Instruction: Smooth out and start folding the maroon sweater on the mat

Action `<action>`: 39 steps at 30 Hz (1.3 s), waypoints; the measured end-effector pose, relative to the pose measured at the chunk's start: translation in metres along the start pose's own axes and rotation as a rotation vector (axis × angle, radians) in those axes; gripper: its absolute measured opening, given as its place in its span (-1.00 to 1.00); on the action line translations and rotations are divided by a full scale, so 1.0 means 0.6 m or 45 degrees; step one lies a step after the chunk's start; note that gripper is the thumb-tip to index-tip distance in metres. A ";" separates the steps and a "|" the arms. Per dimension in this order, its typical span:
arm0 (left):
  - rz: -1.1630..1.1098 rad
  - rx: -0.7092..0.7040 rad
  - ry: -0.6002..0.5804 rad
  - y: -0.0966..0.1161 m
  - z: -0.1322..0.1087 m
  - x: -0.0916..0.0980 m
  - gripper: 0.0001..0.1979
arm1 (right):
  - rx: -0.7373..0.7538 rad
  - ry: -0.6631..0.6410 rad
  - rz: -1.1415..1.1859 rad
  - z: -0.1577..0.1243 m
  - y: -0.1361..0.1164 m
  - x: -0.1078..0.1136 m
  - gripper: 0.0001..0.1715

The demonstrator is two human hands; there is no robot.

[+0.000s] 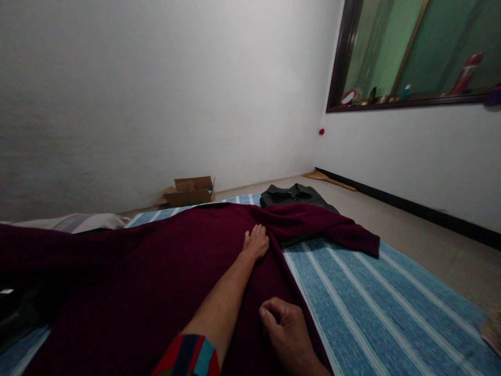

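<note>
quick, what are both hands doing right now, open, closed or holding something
Left hand: open, laid flat on the maroon garment, holding nothing visible.
Right hand: fingers curled; whether it grips any cloth cannot be told.

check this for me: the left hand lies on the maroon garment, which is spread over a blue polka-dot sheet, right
Not quite: the blue sheet is striped, not polka-dot; the head view shows pale stripes running along it. The left hand does lie on the maroon garment, which is spread over that sheet.
</note>
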State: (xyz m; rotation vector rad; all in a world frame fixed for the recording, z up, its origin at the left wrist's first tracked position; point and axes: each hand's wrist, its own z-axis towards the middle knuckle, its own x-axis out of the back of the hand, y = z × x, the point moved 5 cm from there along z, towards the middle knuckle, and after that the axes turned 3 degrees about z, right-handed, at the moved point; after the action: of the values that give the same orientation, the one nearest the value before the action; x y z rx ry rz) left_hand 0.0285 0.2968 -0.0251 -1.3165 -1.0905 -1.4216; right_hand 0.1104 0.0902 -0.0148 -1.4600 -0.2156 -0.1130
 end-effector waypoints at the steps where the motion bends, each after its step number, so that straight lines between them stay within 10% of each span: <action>1: 0.001 -0.005 0.000 0.000 0.000 0.000 -0.49 | 0.001 0.007 -0.006 0.000 -0.001 0.001 -0.75; 39: 0.036 0.032 0.203 0.012 -0.037 0.003 -0.51 | -0.004 0.025 0.035 0.002 -0.006 0.002 -0.75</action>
State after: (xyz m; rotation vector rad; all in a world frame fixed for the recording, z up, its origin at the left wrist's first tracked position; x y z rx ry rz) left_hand 0.0305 0.2736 -0.0243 -1.1750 -0.9777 -1.4609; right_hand 0.1108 0.0912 -0.0110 -1.4641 -0.1795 -0.1052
